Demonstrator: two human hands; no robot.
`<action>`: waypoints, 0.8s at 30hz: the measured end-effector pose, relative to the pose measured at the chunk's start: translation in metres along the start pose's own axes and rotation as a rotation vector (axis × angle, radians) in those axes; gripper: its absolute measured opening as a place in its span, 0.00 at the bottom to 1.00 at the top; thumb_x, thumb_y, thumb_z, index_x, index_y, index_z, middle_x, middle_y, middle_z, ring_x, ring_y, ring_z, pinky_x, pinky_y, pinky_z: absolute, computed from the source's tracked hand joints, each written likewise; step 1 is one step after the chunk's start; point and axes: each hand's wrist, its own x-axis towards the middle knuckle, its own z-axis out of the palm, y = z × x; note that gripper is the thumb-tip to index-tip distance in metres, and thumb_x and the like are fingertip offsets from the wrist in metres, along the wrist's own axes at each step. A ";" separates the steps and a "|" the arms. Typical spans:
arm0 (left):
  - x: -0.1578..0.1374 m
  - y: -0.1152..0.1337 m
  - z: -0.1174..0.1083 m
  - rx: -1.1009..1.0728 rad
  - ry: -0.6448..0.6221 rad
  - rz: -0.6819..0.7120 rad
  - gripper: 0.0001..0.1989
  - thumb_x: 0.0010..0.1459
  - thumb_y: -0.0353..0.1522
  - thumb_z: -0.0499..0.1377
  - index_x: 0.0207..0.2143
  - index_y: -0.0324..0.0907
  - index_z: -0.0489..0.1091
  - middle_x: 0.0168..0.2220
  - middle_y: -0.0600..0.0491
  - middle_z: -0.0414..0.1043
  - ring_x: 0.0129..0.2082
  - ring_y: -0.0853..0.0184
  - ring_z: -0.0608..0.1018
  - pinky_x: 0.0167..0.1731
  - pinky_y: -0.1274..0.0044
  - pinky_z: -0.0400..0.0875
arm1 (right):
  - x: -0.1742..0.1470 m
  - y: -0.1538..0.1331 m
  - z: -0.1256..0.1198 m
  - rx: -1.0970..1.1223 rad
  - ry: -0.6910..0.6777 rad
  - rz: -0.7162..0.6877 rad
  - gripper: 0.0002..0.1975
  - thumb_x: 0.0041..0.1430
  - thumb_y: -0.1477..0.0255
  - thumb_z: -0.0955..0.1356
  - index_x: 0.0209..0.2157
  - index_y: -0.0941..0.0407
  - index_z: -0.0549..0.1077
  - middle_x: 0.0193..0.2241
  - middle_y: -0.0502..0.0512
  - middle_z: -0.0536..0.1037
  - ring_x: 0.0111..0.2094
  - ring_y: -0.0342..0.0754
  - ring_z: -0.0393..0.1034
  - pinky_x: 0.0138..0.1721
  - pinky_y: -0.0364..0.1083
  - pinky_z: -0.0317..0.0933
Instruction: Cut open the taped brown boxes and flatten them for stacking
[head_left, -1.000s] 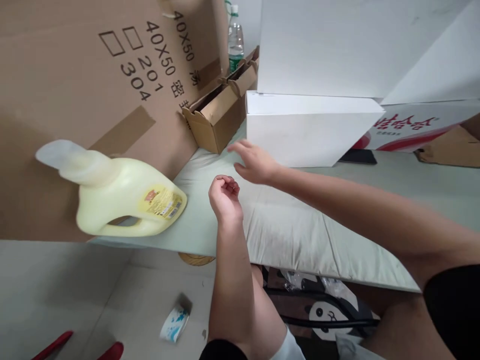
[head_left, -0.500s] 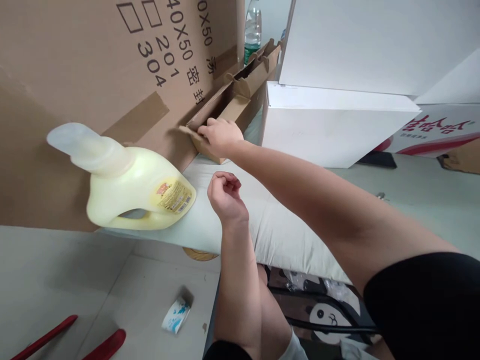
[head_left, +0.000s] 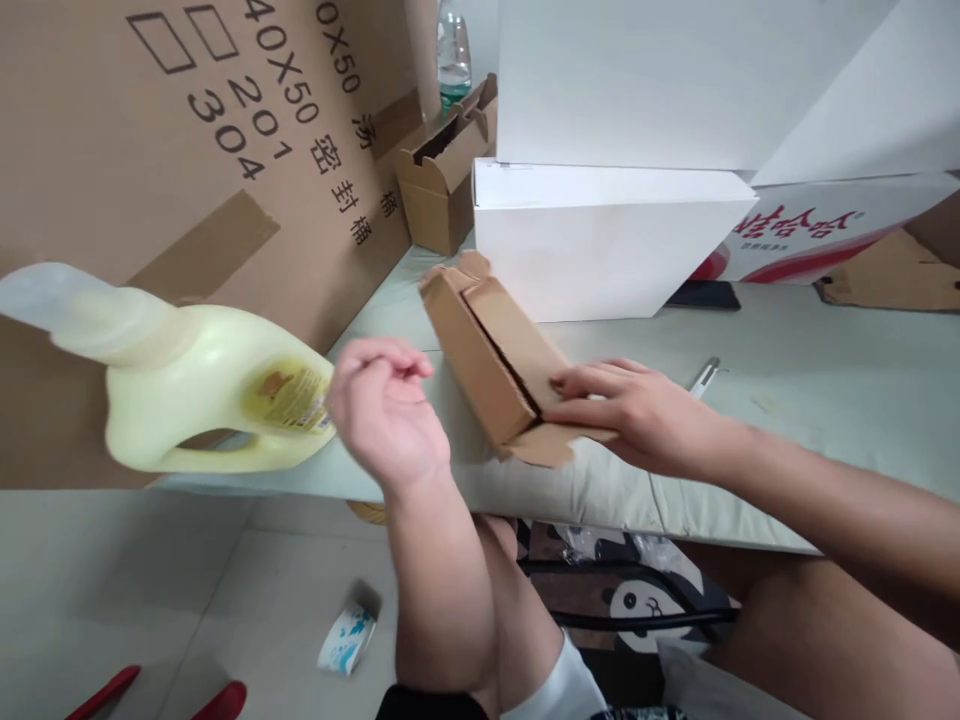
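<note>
small cardboard box (head_left: 487, 375) is btwn the person's l. hand (head_left: 390, 415) & r. hand (head_left: 637, 410), at a slant over the pale padded surface (head_left: 810, 380); can't tell if its underside touches. r. hand grips its near r. end, fingers at the edge by an open flap (head_left: 544, 443). l. hand is near the box's other side but apart from it, a bit blurred, fingers half-curled w/ nothing seen in them. pale yellow jug (head_left: 217, 370) is just l. of that hand; can't tell if they touch. 2nd brown box (head_left: 439, 195) stands farther back, next to a white box (head_left: 600, 255). slim white tool (head_left: 705, 377) lies just beyond r. hand.
</note>
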 end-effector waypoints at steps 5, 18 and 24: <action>-0.012 -0.057 0.024 0.266 -0.187 -0.197 0.06 0.51 0.35 0.65 0.27 0.43 0.71 0.29 0.55 0.70 0.31 0.69 0.74 0.31 0.78 0.68 | -0.098 0.004 -0.018 0.007 0.168 0.125 0.27 0.60 0.88 0.60 0.55 0.53 0.76 0.45 0.60 0.80 0.57 0.54 0.75 0.46 0.49 0.73; -0.055 -0.097 0.081 0.501 -0.774 -0.202 0.40 0.53 0.53 0.69 0.62 0.53 0.60 0.67 0.45 0.62 0.72 0.48 0.62 0.69 0.56 0.58 | -0.128 -0.011 -0.017 0.180 0.103 -0.038 0.18 0.67 0.76 0.64 0.56 0.56 0.76 0.55 0.54 0.80 0.71 0.56 0.56 0.76 0.57 0.24; -0.054 -0.102 0.077 0.409 -0.739 -0.330 0.28 0.55 0.36 0.61 0.59 0.54 0.61 0.54 0.50 0.69 0.54 0.58 0.75 0.53 0.66 0.73 | -0.133 -0.014 -0.015 0.161 0.242 -0.013 0.11 0.70 0.72 0.65 0.49 0.52 0.78 0.43 0.52 0.79 0.65 0.53 0.62 0.75 0.56 0.24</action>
